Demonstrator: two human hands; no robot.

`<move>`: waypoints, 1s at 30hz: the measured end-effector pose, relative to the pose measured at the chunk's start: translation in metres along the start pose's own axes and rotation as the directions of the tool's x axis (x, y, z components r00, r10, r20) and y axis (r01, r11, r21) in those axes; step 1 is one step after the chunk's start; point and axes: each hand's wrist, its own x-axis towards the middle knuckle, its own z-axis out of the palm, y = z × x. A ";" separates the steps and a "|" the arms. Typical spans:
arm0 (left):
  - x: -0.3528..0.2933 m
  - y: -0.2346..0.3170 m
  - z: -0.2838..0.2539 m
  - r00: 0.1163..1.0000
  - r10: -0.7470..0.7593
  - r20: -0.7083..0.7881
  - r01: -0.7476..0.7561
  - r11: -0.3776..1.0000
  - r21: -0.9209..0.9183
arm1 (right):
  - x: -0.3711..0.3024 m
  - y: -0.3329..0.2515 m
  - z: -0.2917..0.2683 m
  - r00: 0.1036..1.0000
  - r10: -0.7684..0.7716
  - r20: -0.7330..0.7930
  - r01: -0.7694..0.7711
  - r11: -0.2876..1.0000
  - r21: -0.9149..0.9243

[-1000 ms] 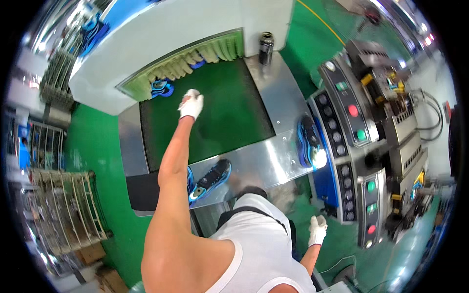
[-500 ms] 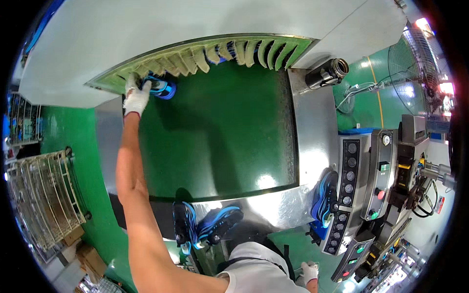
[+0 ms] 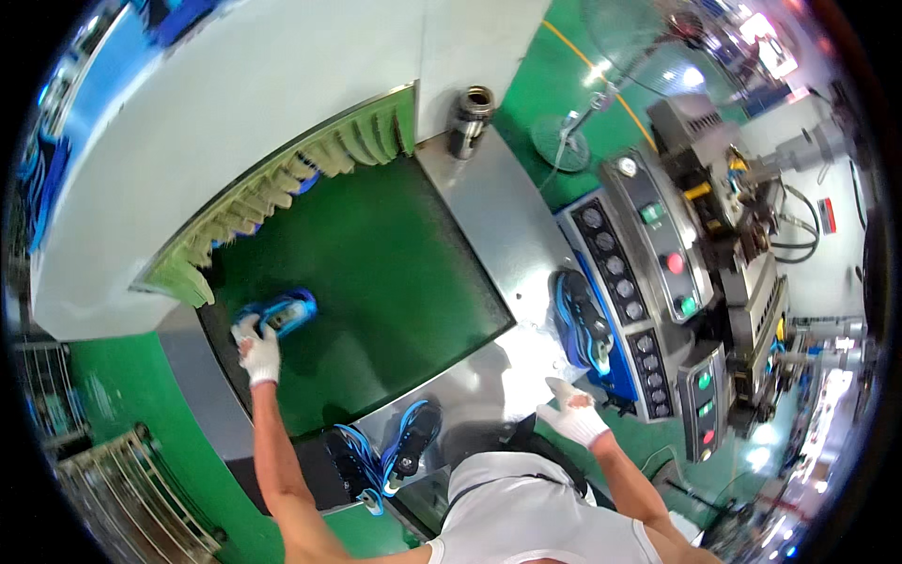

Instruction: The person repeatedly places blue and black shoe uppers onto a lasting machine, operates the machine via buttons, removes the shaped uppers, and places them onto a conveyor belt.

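Observation:
On the green conveyor belt, my left hand, in a white glove, grips the near left end of a blue shoe. That shoe is partly hidden by my fingers and slightly blurred. My gloved right hand hangs open and holds nothing, its fingers apart, close to the metal edge. Just beyond it a black shoe with blue stripes rests on the right side of the metal frame. Two similar shoes, a left one and a right one, lie on the front ledge.
Pale green fabric strips curtain the opening of a white machine housing, with blue bits showing beneath. A dark metal flask stands at the far right corner. Control panels line the right; a wire rack stands at left.
My left hand has drawn the blue shoe from the curtain toward me along the belt's left side. My right hand has risen beside the ledge, and the view has turned right.

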 end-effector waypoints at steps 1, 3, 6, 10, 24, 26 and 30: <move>-0.018 0.031 -0.010 0.992 0.090 0.090 -0.083 0.993 -0.078 | 0.004 -0.021 0.001 0.991 -0.106 -0.087 0.115 0.989 0.098; -0.068 0.122 -0.046 0.929 0.265 0.258 -0.199 0.946 -0.255 | -0.001 -0.054 0.003 0.907 -0.294 -0.302 0.363 0.909 0.204; -0.137 0.240 -0.076 0.761 0.525 0.381 -0.340 0.823 -0.456 | 0.018 -0.091 -0.002 0.627 -0.545 -0.556 0.569 0.809 -0.150; -0.197 0.401 -0.132 0.491 0.760 0.425 -0.398 0.630 -0.667 | 0.024 -0.018 0.007 0.725 -0.347 -0.595 0.445 0.895 0.020; -0.414 0.808 -0.203 0.037 0.997 -0.064 0.091 -0.067 -0.994 | -0.304 0.272 -0.027 0.488 0.785 -0.382 0.794 -0.217 0.567; -0.469 0.864 -0.183 -0.088 0.988 0.124 0.123 0.134 -0.983 | -0.327 0.284 -0.030 0.437 0.861 -0.259 0.833 -0.279 0.478; -0.577 0.974 -0.134 -0.057 0.977 0.205 -0.180 0.192 -0.965 | -0.355 0.321 0.013 0.168 0.982 -0.082 0.867 -0.108 0.486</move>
